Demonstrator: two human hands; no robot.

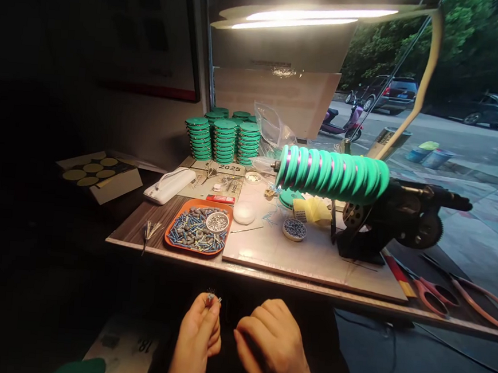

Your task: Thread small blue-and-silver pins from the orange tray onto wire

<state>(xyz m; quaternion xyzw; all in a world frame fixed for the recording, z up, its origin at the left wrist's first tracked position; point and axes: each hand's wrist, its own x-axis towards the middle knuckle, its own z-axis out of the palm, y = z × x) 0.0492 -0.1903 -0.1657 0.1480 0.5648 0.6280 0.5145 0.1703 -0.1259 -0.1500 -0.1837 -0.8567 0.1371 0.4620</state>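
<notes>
In front of the table edge, my left hand (201,327) pinches a small bundle of thin pieces (210,296) between thumb and forefinger. Its dark and pale tips stick out at the top, too small to name. My right hand (273,339) is beside it with curled fingers, back of the hand up. Whatever it may hold is hidden. Closest on the table is an orange tray (192,252), filled with small blue and grey parts (185,227) and a round dish of tiny silvery pieces (217,222).
A black winding machine (363,241) carries a row of green discs (331,173) at right. Scissors (434,296) and pliers (477,296) lie at the right edge. Stacks of green spools (224,141) stand behind; a white case (169,185) lies left. A lamp (314,19) hangs overhead.
</notes>
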